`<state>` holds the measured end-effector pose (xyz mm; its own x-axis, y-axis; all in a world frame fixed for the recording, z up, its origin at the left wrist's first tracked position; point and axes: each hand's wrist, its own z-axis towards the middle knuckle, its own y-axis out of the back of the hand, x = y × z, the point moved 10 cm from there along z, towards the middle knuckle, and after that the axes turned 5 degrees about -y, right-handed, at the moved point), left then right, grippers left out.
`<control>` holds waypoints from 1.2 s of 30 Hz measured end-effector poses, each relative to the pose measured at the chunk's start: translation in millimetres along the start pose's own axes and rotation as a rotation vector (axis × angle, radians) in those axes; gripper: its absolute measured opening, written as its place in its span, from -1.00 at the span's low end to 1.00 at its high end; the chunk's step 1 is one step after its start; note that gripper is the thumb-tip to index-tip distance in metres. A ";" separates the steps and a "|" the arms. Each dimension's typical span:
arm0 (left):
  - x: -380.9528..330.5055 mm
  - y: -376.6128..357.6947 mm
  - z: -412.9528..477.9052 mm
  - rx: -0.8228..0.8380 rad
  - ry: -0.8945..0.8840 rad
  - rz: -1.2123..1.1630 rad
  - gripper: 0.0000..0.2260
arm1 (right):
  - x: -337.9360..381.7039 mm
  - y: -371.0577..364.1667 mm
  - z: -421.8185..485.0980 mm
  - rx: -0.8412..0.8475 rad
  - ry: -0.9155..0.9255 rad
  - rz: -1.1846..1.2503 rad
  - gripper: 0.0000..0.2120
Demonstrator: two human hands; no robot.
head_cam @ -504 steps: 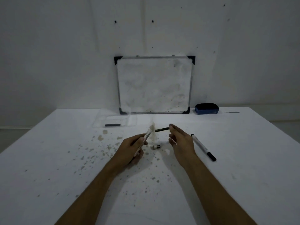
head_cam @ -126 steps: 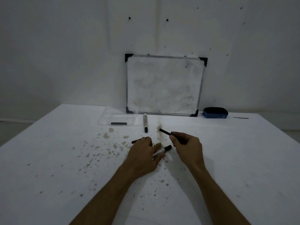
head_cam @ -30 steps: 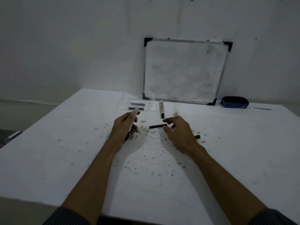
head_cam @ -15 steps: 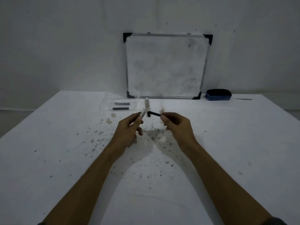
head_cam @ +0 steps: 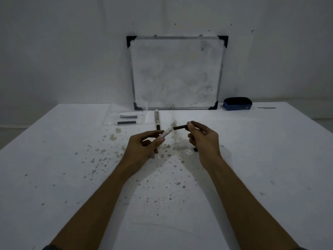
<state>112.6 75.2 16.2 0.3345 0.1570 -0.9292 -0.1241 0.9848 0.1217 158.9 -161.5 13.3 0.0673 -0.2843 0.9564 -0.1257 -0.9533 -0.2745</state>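
My left hand point(head_cam: 144, 147) grips a white marker barrel point(head_cam: 166, 132), its open end raised and pointing up-right. My right hand point(head_cam: 203, 139) pinches a short black stick point(head_cam: 180, 127), which looks like an ink refill, between thumb and fingertips. The stick's free end sits a small gap from the barrel's open end. Both hands hover above the stained middle of the white table point(head_cam: 261, 159). A small dark piece point(head_cam: 195, 149) shows on the table just under my right hand.
A second marker point(head_cam: 157, 119) lies behind my hands, pointing at the whiteboard point(head_cam: 176, 73) that leans on the wall. A clear packet point(head_cam: 126, 119) with two dark sticks lies at back left. A blue eraser point(head_cam: 237, 104) sits at back right.
Over the last second my view swung back to centre. Both hands lifted off the table and came together, bringing the black stick's tip close to the barrel's open end.
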 end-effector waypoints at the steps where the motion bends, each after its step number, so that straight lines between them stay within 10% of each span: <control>1: 0.6 -2.3 -0.6 0.013 0.006 -0.005 -0.73 | 0.6 0.1 -0.5 -0.005 0.006 -0.005 -0.73; 13: -10.1 -8.1 -4.0 0.036 -0.078 0.055 -0.76 | 13.2 0.9 -8.8 -0.086 0.144 -0.241 -0.76; 23: -7.6 -3.4 -2.1 -0.025 -0.035 0.028 -0.66 | 41.8 -62.6 -57.3 0.149 0.759 -0.735 -0.75; 30: 4.2 -7.7 1.2 0.014 0.001 0.039 -0.79 | 31.2 -7.7 -7.3 0.107 0.389 -1.212 -0.65; 36: 1.2 -12.0 2.3 0.048 -0.024 0.078 -0.81 | -2.4 20.5 7.7 0.405 0.116 -1.316 -0.72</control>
<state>116.6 63.7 14.5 0.3480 0.2342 -0.9078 -0.1056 0.9719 0.2103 163.8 -181.2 4.6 -0.1734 0.8309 0.5287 0.2603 -0.4790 0.8383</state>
